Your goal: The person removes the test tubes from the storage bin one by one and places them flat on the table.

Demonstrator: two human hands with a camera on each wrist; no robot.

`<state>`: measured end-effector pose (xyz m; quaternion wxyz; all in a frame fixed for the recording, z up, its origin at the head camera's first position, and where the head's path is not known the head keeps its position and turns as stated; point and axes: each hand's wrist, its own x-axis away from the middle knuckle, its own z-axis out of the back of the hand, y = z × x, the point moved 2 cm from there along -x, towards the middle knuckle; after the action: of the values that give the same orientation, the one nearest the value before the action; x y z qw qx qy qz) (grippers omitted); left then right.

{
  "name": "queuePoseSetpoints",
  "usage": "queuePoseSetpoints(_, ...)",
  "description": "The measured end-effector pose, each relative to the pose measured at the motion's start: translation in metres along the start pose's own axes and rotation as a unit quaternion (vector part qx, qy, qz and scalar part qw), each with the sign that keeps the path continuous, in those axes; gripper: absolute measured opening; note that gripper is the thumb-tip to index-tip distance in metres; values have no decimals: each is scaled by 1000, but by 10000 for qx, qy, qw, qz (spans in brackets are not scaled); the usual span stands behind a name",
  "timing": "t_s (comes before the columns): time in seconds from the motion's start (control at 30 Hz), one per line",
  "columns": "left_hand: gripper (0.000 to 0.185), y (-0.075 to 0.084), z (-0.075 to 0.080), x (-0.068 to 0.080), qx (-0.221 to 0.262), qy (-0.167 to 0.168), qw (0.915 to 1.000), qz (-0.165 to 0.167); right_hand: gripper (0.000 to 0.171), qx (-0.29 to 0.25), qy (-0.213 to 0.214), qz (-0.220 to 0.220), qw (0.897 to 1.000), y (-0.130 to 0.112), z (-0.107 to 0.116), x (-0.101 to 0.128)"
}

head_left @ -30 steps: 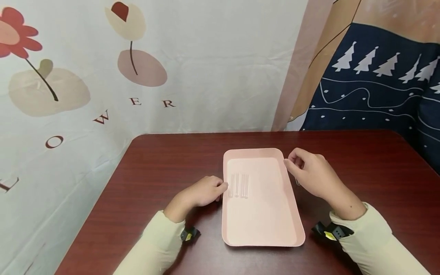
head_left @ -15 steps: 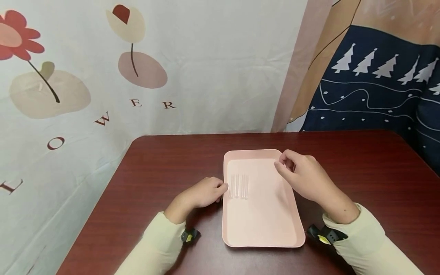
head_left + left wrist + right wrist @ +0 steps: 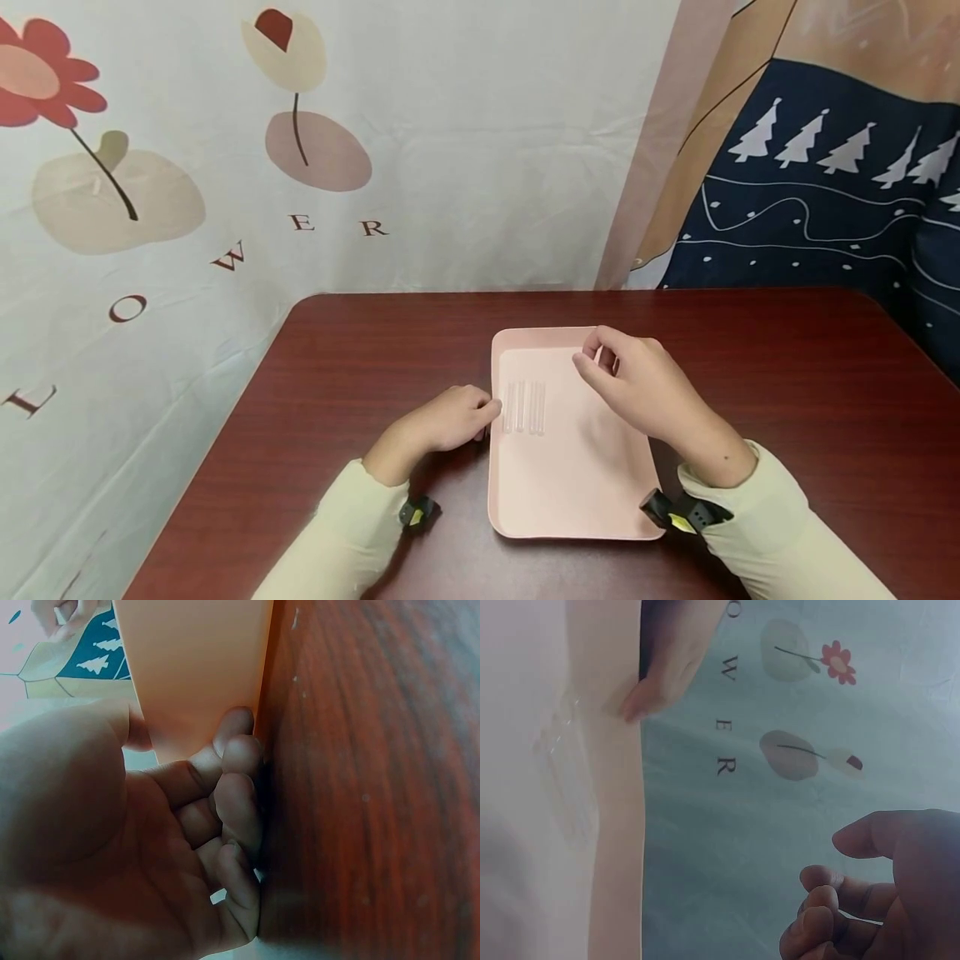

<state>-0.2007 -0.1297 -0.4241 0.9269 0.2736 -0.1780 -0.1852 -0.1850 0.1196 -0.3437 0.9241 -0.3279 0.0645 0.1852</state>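
Moving in from the tray's far right edge, the right hand (image 3: 637, 387) now hangs over the pink tray (image 3: 577, 500). A second ago it was out past the rim. Its fingers are curled, thumb and first finger close together near the tips. I cannot tell if this grip holds a small clear thing or nothing. The left hand (image 3: 450, 417) has not moved. It rests on the worktop (image 3: 360, 367), fingers curled loosely with the tips touching the tray's left rim, holding nothing. Just beside those fingertips, inside the tray, the clear tubes (image 3: 523, 407) lie side by side. They are off to the left of the right hand, not touching it. So the right hand is getting closer to the tubes.
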Motion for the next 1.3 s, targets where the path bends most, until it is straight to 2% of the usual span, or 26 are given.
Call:
queuePoseSetpoints(0.37,39,0,3,-1,91,13,9999,-77,11,53,122,242,9996,-16,-5,-6)
queuePoseSetpoints(0.63,40,-1,4,0,78,-4,9999,-83,13,80,59,453,9989,-23,-18,-15)
queuePoseSetpoints(0.87,39,-1,4,0,65,22,10000,-66,15,185,196,785,9965,-26,-29,-21)
queuePoseSetpoints(1.07,40,-2,1,-1,68,-6,9999,-76,14,390,-99,604,9974,-24,-38,-25)
queuePoseSetpoints(1.3,40,-2,-1,0,90,10,9999,-101,12,306,-405,368,9980,-20,-46,-27)
